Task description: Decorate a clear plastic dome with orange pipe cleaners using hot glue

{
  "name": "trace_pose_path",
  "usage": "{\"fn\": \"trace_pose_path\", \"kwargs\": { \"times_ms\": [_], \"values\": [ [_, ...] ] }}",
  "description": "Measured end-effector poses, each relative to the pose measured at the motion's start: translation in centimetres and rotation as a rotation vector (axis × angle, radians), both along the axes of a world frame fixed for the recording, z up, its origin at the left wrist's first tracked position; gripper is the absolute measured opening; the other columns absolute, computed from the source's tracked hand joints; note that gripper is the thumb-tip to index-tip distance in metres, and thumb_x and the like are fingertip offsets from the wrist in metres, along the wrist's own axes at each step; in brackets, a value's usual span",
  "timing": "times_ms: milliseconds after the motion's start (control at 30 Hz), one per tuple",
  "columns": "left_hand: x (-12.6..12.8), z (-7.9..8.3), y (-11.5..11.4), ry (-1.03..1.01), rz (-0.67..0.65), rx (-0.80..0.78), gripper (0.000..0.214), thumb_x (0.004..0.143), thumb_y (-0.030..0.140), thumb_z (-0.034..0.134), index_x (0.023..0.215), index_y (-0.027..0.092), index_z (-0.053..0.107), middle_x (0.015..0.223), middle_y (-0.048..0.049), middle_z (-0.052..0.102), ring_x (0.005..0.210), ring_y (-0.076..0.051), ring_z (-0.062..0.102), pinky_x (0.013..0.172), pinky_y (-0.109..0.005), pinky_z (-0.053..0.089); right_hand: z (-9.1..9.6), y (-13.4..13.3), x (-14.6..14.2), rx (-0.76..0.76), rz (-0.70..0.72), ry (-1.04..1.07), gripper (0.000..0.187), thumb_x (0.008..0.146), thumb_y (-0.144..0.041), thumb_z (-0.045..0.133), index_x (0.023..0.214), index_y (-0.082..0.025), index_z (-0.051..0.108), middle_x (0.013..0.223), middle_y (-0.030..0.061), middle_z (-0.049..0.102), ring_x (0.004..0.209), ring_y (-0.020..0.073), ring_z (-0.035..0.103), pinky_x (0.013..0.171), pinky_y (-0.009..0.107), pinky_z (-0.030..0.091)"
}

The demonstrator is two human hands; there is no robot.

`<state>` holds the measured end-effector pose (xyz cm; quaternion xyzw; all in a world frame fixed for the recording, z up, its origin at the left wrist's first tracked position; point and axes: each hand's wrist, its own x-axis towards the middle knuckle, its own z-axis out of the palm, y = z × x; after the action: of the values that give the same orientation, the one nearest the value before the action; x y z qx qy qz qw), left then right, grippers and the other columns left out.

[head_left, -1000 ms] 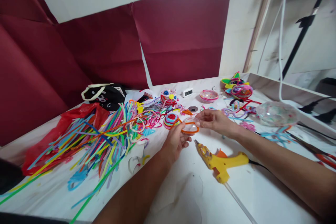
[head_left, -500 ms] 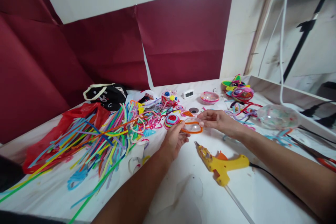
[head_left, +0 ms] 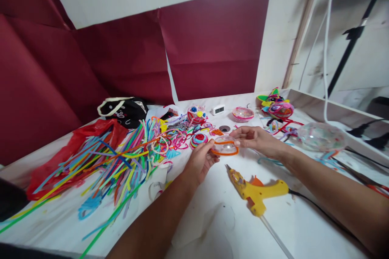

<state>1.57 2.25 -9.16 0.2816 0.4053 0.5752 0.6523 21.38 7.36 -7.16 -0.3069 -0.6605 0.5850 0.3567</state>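
Note:
Between my two hands is a small clear plastic dome (head_left: 224,145), with an orange pipe cleaner (head_left: 226,154) running along its rim. My left hand (head_left: 201,159) pinches the near left side, thumb on top and the other fingers curled below. On the far right side, the fingertips of my right hand (head_left: 253,139) grip the edge. Just below them a yellow glue gun (head_left: 257,190) lies on the white table, nozzle pointing up and left, a clear glue stick trailing from it. A striped coil of pipe cleaners (head_left: 199,140) sits right behind my left hand.
Many loose pipe cleaners (head_left: 121,162) and a red plastic bag (head_left: 75,145) cover the left side. Behind stand a pink-rimmed clear bowl (head_left: 242,114), a small digital clock (head_left: 217,110) and decorated balls (head_left: 196,114). Scissors (head_left: 361,176) and a large clear dome (head_left: 321,136) lie right.
Both hands have shifted slightly to the right together with the dome and its orange pipe cleaner. The glue gun stays where it was.

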Motion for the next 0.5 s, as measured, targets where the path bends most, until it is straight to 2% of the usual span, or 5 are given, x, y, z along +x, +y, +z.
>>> {"fn": "trace_pose_path", "kwargs": {
  "times_ms": [167, 333, 500],
  "values": [
    [0.12, 0.29, -0.03, -0.024, 0.011, -0.012, 0.010, 0.079, 0.020, 0.064, 0.082, 0.014, 0.057, 0.072, -0.0024, 0.064, 0.058, -0.009, 0.061, 0.055, -0.021, 0.051, 0.09, -0.05, 0.06, 0.016, 0.010, 0.011, 0.040, 0.063, -0.031, 0.078, 0.097, -0.017, 0.063, 0.097, 0.0064, 0.070, 0.089, 0.0187, 0.065, 0.085, 0.035, 0.049],
    [0.02, 0.46, -0.03, -0.023, 0.019, 0.009, 0.012, 0.078, 0.017, 0.065, 0.087, 0.012, 0.059, 0.087, -0.0080, 0.068, 0.072, -0.013, 0.066, 0.068, -0.025, 0.055, 0.54, -0.36, -0.05, 0.041, 0.009, -0.010, 0.042, 0.061, -0.033, 0.078, 0.097, -0.016, 0.063, 0.096, 0.0076, 0.069, 0.090, 0.0200, 0.064, 0.084, 0.036, 0.050],
    [-0.12, 0.63, -0.25, 0.019, 0.015, 0.022, 0.011, 0.079, 0.018, 0.064, 0.085, 0.012, 0.058, 0.088, -0.0085, 0.069, 0.073, -0.013, 0.067, 0.068, -0.024, 0.056, 0.79, -0.46, -0.12, 0.048, 0.004, -0.006, 0.043, 0.061, -0.033, 0.078, 0.097, -0.016, 0.062, 0.095, 0.0072, 0.068, 0.088, 0.0191, 0.064, 0.082, 0.035, 0.051]
  ]
}}
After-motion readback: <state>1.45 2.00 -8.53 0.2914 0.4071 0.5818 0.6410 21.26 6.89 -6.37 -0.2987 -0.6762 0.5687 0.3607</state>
